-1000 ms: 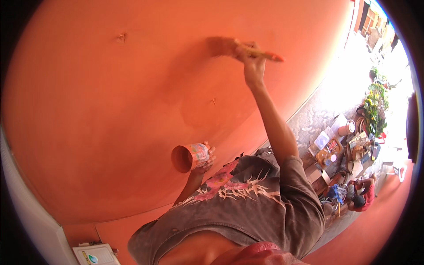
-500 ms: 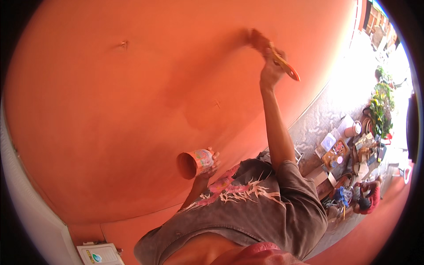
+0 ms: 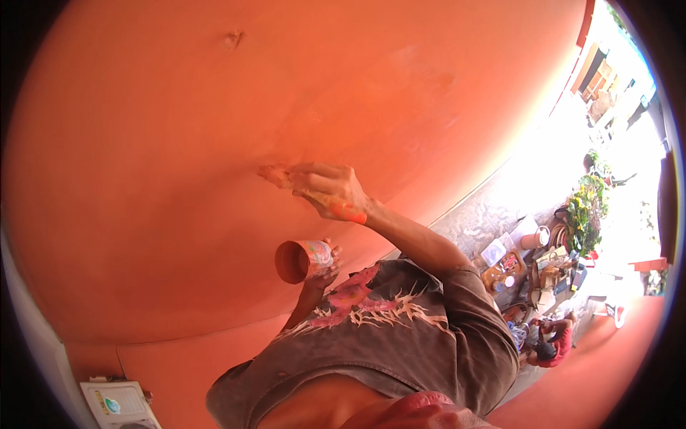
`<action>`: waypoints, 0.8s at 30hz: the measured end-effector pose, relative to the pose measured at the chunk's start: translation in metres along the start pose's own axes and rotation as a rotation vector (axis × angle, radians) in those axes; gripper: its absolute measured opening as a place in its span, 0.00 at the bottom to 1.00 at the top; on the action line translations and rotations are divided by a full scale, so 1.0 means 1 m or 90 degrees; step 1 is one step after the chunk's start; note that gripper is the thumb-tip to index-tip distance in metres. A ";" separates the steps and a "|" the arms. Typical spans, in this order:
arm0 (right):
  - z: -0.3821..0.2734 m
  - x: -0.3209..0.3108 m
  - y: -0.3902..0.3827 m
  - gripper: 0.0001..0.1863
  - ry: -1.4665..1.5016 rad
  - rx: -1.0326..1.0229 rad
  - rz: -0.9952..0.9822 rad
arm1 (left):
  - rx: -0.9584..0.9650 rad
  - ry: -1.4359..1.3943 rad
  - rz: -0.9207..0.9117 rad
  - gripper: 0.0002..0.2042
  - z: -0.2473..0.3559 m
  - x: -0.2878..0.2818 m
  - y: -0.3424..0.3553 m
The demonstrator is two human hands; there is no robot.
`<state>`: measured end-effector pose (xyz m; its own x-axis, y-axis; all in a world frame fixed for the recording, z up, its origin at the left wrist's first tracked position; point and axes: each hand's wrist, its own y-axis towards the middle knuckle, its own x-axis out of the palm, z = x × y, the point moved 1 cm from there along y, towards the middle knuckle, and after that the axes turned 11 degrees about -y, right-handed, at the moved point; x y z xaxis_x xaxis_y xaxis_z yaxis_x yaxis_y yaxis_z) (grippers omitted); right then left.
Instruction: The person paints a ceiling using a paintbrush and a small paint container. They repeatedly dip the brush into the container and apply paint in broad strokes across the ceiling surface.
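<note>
A large orange wall (image 3: pixel 157 143) fills most of the view. My right hand (image 3: pixel 334 187) is closed around a paintbrush (image 3: pixel 274 175), whose orange-coated bristles point left against the wall surface; the handle's orange end shows below the hand by the wrist. Below it, my left hand (image 3: pixel 331 261) grips an orange-smeared paint cup (image 3: pixel 291 262) from its right side. The cup is tilted with its mouth toward the left, and its inside looks orange; how much paint it holds cannot be told.
A white box-shaped unit (image 3: pixel 120 404) is at the lower left. On the right, a cluttered floor holds a pinkish bucket (image 3: pixel 534 238), trays and boxes. Green plants (image 3: pixel 587 207) grow beyond. Another person in a red shirt (image 3: pixel 559 348) crouches at the lower right.
My right hand has swept the brush from the upper right down and left across the wall, closer to the cup. My left hand still holds the cup. The view has shifted slightly.
</note>
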<state>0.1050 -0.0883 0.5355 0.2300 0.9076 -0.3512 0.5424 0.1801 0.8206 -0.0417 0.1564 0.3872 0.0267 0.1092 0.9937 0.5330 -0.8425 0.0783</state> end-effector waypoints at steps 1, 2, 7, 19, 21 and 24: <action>-0.002 -0.009 0.007 0.19 -0.038 -0.014 0.011 | 0.018 0.001 -0.011 0.29 0.001 -0.004 0.002; 0.003 -0.015 0.014 0.18 -0.076 -0.034 0.022 | 0.039 0.002 -0.026 0.29 0.005 -0.011 0.006; 0.141 -0.112 0.019 0.07 -0.029 0.345 0.504 | 0.149 0.006 -0.091 0.29 0.026 -0.046 0.029; 0.012 0.015 0.017 0.12 -0.222 -0.024 0.288 | 0.221 0.019 -0.126 0.33 0.023 -0.063 0.024; -0.012 0.043 -0.013 0.19 -0.138 -0.093 0.081 | 0.227 0.013 -0.131 0.33 0.021 -0.068 0.024; -0.028 0.032 -0.002 0.15 -0.064 -0.102 -0.013 | 0.229 0.022 -0.141 0.34 0.025 -0.069 0.024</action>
<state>0.0887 -0.0488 0.5350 0.3045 0.8617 -0.4058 0.4140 0.2640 0.8712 -0.0099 0.1415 0.3181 -0.1459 0.2440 0.9587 0.7840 -0.5626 0.2625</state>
